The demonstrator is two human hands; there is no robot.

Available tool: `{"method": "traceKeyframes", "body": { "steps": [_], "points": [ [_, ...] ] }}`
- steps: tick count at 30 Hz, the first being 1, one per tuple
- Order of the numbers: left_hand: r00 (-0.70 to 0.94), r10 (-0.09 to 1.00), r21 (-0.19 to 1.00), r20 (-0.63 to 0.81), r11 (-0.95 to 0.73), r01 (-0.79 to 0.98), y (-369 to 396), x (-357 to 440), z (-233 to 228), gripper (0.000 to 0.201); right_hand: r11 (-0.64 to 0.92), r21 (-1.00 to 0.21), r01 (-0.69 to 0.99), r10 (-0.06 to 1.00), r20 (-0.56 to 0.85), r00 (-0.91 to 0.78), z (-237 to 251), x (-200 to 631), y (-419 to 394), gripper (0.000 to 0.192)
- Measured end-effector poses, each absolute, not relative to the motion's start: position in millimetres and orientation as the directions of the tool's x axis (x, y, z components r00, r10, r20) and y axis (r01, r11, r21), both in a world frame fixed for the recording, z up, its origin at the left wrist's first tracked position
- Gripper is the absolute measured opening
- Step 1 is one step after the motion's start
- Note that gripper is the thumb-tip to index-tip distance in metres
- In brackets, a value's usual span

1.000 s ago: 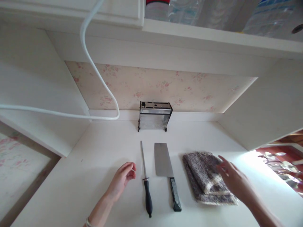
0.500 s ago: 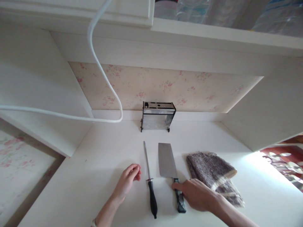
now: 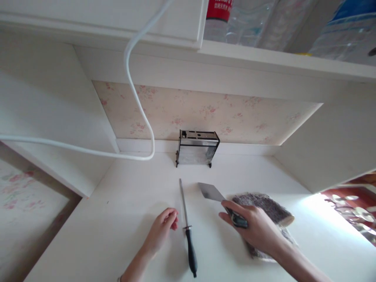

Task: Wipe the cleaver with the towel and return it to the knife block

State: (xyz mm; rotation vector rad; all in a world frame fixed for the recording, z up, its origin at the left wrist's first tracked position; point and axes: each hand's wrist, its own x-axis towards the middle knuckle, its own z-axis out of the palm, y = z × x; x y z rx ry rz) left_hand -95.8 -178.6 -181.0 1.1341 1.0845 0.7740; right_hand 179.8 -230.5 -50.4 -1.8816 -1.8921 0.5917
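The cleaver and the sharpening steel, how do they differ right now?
The cleaver is lifted off the counter, gripped in the right hand; the sharpening steel lies flat, untouched, beside the left hand. The cleaver has a broad flat blade; the sharpening steel is a thin rod. The cleaver is angled; the sharpening steel points towards the wall. Both have dark handles.

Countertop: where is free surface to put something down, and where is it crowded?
The countertop is bare left of the left hand, out to its left edge. A bare band lies between the knife holder and the sharpening steel. It is crowded at centre right: steel, right hand holding the cleaver, folded cloth beneath.
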Motion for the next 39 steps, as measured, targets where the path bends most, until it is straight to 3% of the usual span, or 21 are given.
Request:
{"method": "traceKeyframes", "body": {
  "steps": [3, 6, 9, 12, 17, 20, 29, 39],
  "points": [
    [0.327, 0.908, 0.963, -0.264, 0.269, 0.03, -180.4, -96.5, -178.7, 0.035, -0.112, -0.527, 0.843, 0.983, 0.065, 0.171, -40.6, 187.3, -215.6, 0.026],
    [0.333, 0.908, 0.964, -0.255, 0.265, 0.017, -181.5, -97.3, -179.0, 0.035, -0.222, -0.531, 0.818, 0.957, 0.044, 0.288, -26.4, 199.1, -200.1, 0.027],
    [0.34, 0.907, 0.966, -0.249, 0.259, 0.014, -182.0, -98.0, -179.5, 0.035, -0.286, -0.715, 0.638, 0.912, 0.0, 0.409, -1.0, 211.6, -186.9, 0.032],
    [0.346, 0.903, 0.964, -0.253, 0.264, 0.017, -182.0, -98.6, -179.4, 0.034, -0.22, -0.846, 0.486, 0.883, 0.039, 0.467, 34.2, 222.8, -175.7, 0.037],
    [0.351, 0.905, 0.967, -0.242, 0.253, 0.015, -180.9, -98.5, -181.6, 0.034, 0.062, -0.886, 0.459, 0.86, 0.281, 0.427, 86.2, 240.3, -145.0, 0.038],
    [0.347, 0.904, 0.964, -0.249, 0.265, 0.001, -180.2, -98.3, -183.4, 0.034, 0.171, -0.912, 0.372, 0.851, 0.327, 0.41, 103.0, 245.5, -118.2, 0.039],
    [0.331, 0.904, 0.954, -0.272, 0.299, -0.032, -180.1, -98.1, -179.5, 0.034, 0.108, -0.97, 0.219, 0.912, 0.185, 0.367, 113.7, 249.4, -68.2, 0.042],
    [0.343, 0.903, 0.956, -0.259, 0.29, -0.042, -178.8, -98.8, -182.9, 0.033, 0.078, -0.964, 0.253, 0.946, 0.152, 0.286, 110.0, 269.3, -51.7, 0.05]
  ]
}}
